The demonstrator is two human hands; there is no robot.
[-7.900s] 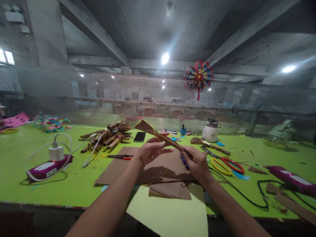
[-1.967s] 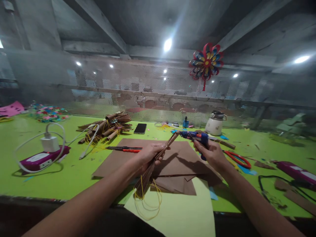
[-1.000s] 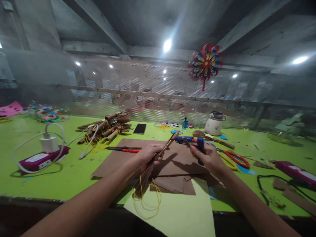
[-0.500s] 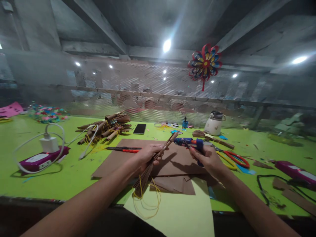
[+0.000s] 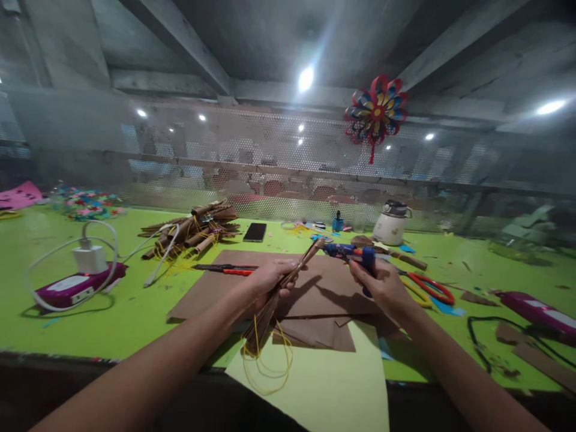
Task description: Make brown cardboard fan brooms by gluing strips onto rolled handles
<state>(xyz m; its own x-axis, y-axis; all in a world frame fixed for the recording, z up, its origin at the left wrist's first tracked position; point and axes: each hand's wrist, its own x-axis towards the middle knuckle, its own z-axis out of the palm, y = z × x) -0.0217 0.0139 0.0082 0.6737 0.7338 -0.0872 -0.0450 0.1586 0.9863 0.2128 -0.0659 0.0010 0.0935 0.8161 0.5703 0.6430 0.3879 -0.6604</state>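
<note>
My left hand clamps a pleated brown-paper bundle, slanting away right; apart, my right hand grips a blue pistol-shaped glue gun, its nozzle now shifted up beside the bundle's far tip, apparently for gluing there.

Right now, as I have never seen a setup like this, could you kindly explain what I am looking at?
There is no machine here: a person works with two bare hands. The view comes from one camera worn on the person's head, looking forward and down.

The left hand holds a folded brown paper bundle, with yellow thread hanging at its lower end. The right hand grips what looks like a blue glue gun, its tip at or very near the bundle's upper end; I cannot tell whether they touch.

On the green table lie a brown sheet, a phone and scissors, and a white flask stands.
</note>
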